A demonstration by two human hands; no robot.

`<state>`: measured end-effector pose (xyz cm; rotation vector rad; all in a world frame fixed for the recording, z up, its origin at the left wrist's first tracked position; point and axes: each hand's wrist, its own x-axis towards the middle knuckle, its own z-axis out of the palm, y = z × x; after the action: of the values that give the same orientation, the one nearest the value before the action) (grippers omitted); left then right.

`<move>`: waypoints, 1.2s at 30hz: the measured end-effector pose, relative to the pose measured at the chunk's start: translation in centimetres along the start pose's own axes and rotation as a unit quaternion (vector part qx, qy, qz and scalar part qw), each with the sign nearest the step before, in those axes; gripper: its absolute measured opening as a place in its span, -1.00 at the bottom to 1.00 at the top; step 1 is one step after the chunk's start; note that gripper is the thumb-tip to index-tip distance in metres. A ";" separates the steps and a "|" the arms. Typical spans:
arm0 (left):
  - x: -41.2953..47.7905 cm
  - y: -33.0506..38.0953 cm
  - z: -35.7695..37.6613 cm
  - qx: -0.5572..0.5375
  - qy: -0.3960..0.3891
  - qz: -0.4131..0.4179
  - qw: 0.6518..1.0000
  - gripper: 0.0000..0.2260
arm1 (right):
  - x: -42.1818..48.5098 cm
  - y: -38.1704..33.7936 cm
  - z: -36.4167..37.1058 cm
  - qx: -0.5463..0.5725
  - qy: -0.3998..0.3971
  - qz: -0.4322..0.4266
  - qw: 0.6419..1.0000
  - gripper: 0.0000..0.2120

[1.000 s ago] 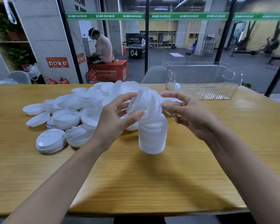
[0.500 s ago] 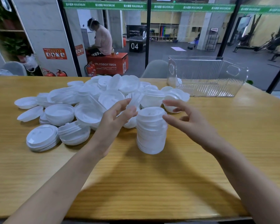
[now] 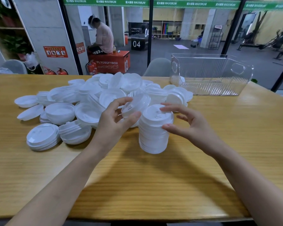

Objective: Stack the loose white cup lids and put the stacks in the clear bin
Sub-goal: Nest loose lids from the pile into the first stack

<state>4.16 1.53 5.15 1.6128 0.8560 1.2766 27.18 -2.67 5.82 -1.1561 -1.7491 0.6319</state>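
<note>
White lid (image 3: 136, 105) freshly picked
Left hand (image 3: 114, 123) now pinches it (next to go on); right hand (image 3: 192, 127), fingers spread, lightly touches the lid stack (image 3: 153, 133) between them.

Am seeing wooden table (image 3: 153, 185) carrying loose lid pile (image 3: 88, 98) left-centre, tall lid stack (image 3: 153, 132) standing just before it, clear bin (image 3: 209, 75) sitting far right.

- The tall stack of lids (image 3: 154, 129) stands upright on the table (image 3: 153, 185) right in front of you, sip-hole side up.
- Your left hand (image 3: 114, 123) pinches a single lid (image 3: 135, 105), tilted, just left of that stack's top.
- The loose pile of lids (image 3: 95, 95) lies behind and to the left, many of them upside down.
- A short stack (image 3: 42, 136) sits at the pile's near left edge.
- The clear bin (image 3: 211, 75), ribbed, stands upright at the far right.
</note>
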 end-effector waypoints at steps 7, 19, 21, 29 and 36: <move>-0.1 0.0 0.2 0.031 0.020 0.021 0.999 -0.50 | 0.0 0.2 0.5 0.000 -0.003 -0.008 1.000 -0.63; 0.0 0.3 0.7 0.052 0.001 0.042 0.998 -0.45 | -0.7 1.5 0.5 0.011 0.026 -0.015 0.999 -0.49; 0.2 0.5 1.1 0.084 -0.019 0.046 0.995 -0.45 | -0.9 1.8 0.5 0.025 0.059 -0.016 0.998 -0.50; 0.0 -0.1 1.8 0.129 -0.050 0.027 0.990 -0.45 | -1.3 2.0 0.7 0.009 0.079 -0.036 0.996 -0.54; -0.2 0.1 2.3 0.142 -0.072 0.037 0.987 -0.48 | -1.2 2.2 0.9 -0.046 0.080 -0.092 0.991 -0.67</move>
<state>6.35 0.84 5.02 1.9534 0.9262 1.1091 27.51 -2.81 3.19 -1.0625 -1.7365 0.3406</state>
